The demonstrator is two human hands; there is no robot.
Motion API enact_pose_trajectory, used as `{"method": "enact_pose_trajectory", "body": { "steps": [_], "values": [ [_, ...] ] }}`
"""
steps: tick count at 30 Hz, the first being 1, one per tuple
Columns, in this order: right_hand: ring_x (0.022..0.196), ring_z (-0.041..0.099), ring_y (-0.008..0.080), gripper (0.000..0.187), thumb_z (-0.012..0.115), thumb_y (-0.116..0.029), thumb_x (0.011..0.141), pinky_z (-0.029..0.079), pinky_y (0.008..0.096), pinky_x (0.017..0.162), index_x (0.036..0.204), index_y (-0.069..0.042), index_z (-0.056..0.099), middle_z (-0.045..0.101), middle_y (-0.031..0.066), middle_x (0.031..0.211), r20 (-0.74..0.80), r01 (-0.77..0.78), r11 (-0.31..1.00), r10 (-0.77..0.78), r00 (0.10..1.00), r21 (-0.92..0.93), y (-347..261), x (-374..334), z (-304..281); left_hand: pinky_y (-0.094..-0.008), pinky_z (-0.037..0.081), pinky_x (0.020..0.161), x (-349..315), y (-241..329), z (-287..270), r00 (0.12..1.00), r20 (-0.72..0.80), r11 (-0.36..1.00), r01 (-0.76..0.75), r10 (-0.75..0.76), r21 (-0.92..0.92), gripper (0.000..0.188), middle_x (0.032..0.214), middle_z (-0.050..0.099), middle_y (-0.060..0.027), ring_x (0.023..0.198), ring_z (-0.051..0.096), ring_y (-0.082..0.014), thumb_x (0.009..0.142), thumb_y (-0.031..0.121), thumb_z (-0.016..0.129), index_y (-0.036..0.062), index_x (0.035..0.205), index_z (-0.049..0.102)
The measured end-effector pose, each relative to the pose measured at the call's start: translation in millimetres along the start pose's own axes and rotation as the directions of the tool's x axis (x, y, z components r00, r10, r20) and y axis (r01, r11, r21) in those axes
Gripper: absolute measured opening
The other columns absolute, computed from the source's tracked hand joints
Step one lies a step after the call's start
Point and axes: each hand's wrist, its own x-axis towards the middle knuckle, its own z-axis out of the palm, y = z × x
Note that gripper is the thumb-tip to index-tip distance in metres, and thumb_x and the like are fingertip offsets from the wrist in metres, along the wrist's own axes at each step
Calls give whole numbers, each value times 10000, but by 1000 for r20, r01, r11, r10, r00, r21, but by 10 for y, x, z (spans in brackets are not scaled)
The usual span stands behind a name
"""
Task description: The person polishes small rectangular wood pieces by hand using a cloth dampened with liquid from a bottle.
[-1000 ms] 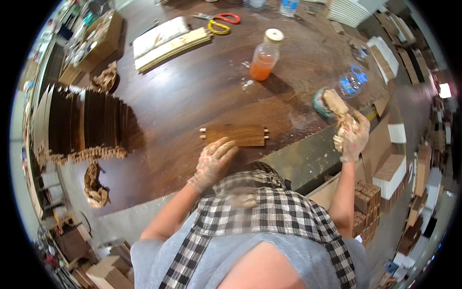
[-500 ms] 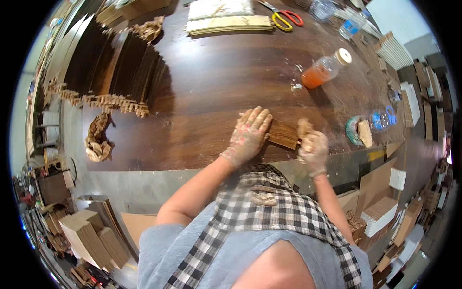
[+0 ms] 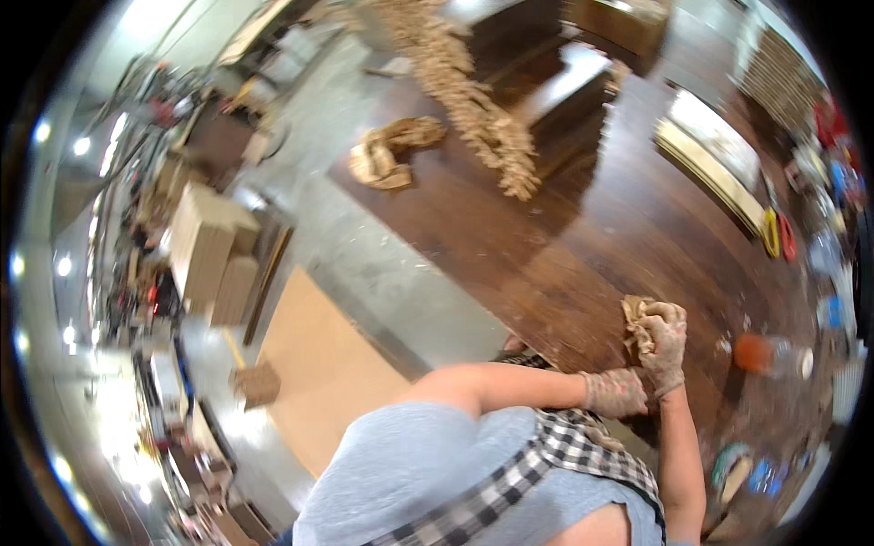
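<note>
My right hand point(image 3: 665, 344), in a stained pale glove, is closed on a crumpled tan rag point(image 3: 635, 320). The rag is at the dark wood-grained tabletop point(image 3: 546, 273), near its front edge. My left hand point(image 3: 615, 392), gloved as well, lies just left of my right wrist at the table's edge. Its fingers are hidden, and what it touches cannot be made out. The small brown board does not show clearly beside the hands.
Stacked dark boards point(image 3: 574, 136) stand on the far part of the table, with a crumpled brown cloth point(image 3: 387, 155) beside them. To the right are scissors point(image 3: 778, 235), a pale strip bundle point(image 3: 706, 173) and a bottle of orange liquid point(image 3: 765, 355). A large tan sheet point(image 3: 319, 350) is at left.
The view has swung left and tilted, bringing more floor and cartons in. My left hand, earlier flat over the small board, is now close to my right wrist. My right hand still grips the rag.
</note>
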Motion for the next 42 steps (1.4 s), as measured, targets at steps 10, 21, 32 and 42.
{"method": "enact_pose_trajectory", "body": {
  "steps": [10,21,32,42],
  "values": [
    [1066,608,275,184,700,-101,859,488,403,945,1020,-13,700,667,116,1091,-227,-130,976,169,959,176,-140,103,-416,-493,418,1125,146,-141,144,898,-391,979,-188,202,75,440,1293,642,-91,1277,569,-311,839,195,623,95,1267,625],
    [1106,574,299,240,668,-138,898,471,444,1001,1088,8,682,617,145,1127,-231,-320,945,299,926,-60,74,-1926,-746,-524,405,1097,283,-150,-181,926,-369,982,-11,82,191,410,1334,594,-154,1367,477,-371,754,299,743,89,1100,681],
    [1033,600,243,126,655,-73,924,493,360,900,1033,-19,687,600,105,1088,-510,-469,848,525,681,246,-263,-1497,-989,-476,474,993,-91,-92,-1759,840,-212,737,541,-500,406,772,1286,606,-120,1218,570,-278,848,457,773,57,1442,487],
    [979,611,199,132,713,-62,891,503,332,862,1003,-2,678,621,92,1079,-442,-394,766,624,645,508,-381,-1238,-730,-503,413,1062,-445,-812,-3568,617,-768,88,786,-172,611,515,1418,555,-117,1298,526,-334,904,326,734,81,1338,605]
  ]
}}
